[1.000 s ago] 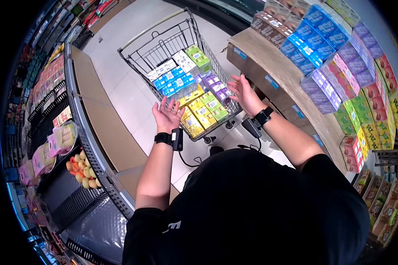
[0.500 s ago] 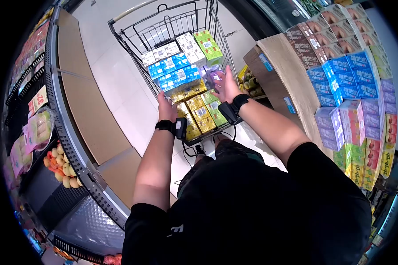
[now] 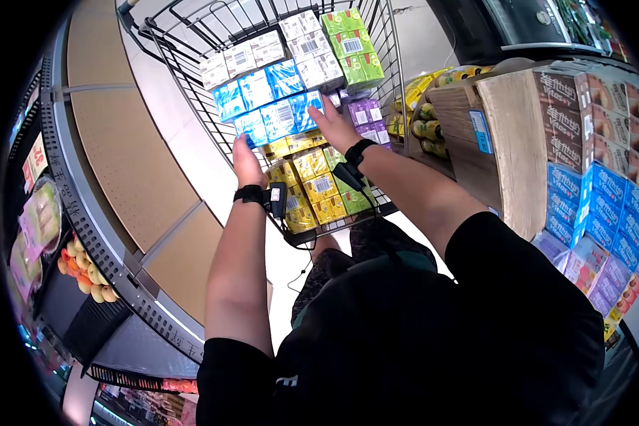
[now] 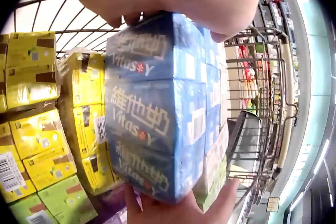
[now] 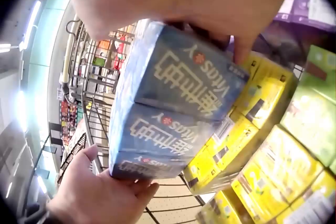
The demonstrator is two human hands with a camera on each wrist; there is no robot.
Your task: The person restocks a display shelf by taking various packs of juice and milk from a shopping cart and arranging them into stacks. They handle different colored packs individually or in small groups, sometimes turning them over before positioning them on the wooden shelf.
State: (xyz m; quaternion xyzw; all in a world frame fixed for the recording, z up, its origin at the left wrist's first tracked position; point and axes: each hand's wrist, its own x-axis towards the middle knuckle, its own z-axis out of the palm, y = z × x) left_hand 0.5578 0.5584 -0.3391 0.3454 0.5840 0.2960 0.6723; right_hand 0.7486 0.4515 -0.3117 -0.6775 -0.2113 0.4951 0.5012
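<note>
Gripped between two hands, a blue Vitasoy pack [image 3: 285, 116] is held by its opposite ends inside the shopping cart [image 4: 288, 82].

One end is clasped by the left hand [image 3: 248, 165], the other by the right hand [image 3: 337, 130], with fingers and thumbs bent about the carton edges; whether the underside is being borne by anything below cannot be told. The pack is placed near 11 o'clock in the head view. Around it, white packs [image 3: 243, 57] are stacked at 11 o'clock, green packs [image 3: 353, 46] between 1 and 2, purple packs [image 3: 369, 121] at 3, and yellow packs [image 3: 321, 184] at 5.
</note>
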